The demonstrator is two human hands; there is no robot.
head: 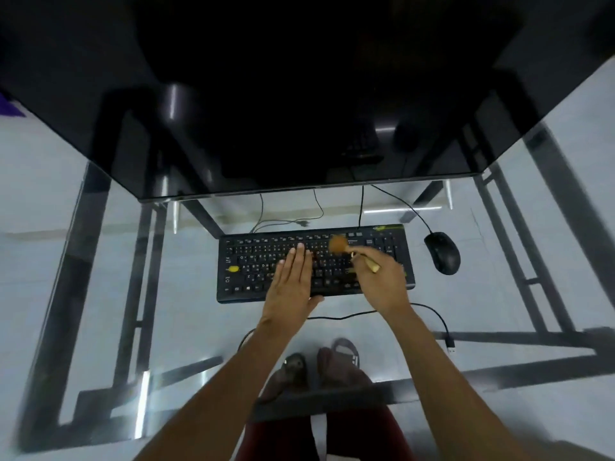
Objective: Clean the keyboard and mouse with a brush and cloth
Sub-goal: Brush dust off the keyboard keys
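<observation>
The left hand is lying flat on the keyboard; the right hand is gripping the brush over the keys.

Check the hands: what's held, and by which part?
Right hand grips the brush by its wooden handle, bristles over the keyboard. Left hand holds nothing; it rests flat on the keys.

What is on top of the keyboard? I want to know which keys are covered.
On the keyboard the left hand lies flat mid-board, and the right hand holds a brush over the upper right keys. The keys beneath both hands are hidden.
</observation>
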